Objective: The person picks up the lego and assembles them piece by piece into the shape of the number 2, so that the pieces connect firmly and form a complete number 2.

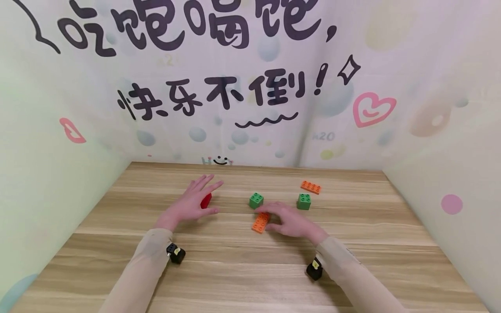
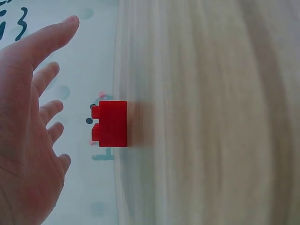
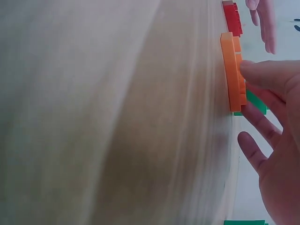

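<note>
My left hand [image 1: 192, 202] is spread above a red brick [image 1: 206, 200], fingers straight. In the left wrist view the red brick [image 2: 113, 123] stands on the table apart from the palm and fingers. My right hand [image 1: 291, 221] reaches over the upper end of a flat orange brick [image 1: 260, 223], thumb and fingers apart and loosely bent. In the right wrist view the thumb overlaps the orange brick [image 3: 231, 72]; whether it touches I cannot tell. Just behind it stands a green brick [image 1: 256, 200], close to the right fingertips.
Another green brick [image 1: 304, 201] stands to the right of the right hand, with a second flat orange brick [image 1: 311, 187] behind it. All lie on a wood-grain table [image 1: 242, 278], bounded by a printed curtain [image 1: 219, 143] at the back and sides.
</note>
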{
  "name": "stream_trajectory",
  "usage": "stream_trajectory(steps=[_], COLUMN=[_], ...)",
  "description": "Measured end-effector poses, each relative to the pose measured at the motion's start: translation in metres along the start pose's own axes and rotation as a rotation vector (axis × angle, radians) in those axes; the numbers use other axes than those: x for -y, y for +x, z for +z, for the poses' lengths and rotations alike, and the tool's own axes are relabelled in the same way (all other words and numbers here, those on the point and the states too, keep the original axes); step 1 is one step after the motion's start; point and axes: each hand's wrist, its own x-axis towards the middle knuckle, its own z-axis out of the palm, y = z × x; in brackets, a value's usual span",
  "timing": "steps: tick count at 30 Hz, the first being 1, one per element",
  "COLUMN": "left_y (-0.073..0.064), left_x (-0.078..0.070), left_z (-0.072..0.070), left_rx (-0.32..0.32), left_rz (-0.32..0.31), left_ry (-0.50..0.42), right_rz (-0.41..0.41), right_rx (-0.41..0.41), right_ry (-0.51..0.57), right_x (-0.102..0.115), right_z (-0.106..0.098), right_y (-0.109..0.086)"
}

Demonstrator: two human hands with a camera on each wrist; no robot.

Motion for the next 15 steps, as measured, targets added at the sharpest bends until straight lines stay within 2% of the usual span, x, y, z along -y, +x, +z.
stream_trajectory(steps=[9,15], left_y=[0.0011,0.0029], left_x=[-0.0010,-0.0015], left_z=[0.0023,0.0034], left_rx=[-0.007,-0.004], left_rz=[0.006,0.005], left_ry=[-0.015,-0.034], right_rz=[0.024,0.070], right_rx=[0.022,0.040], right_ry=[-0.005,0.020], right_x=[-0.0017,-0.0072], right_z=[-0.0004,0.0005], right_y=[0.0000,-0.0007])
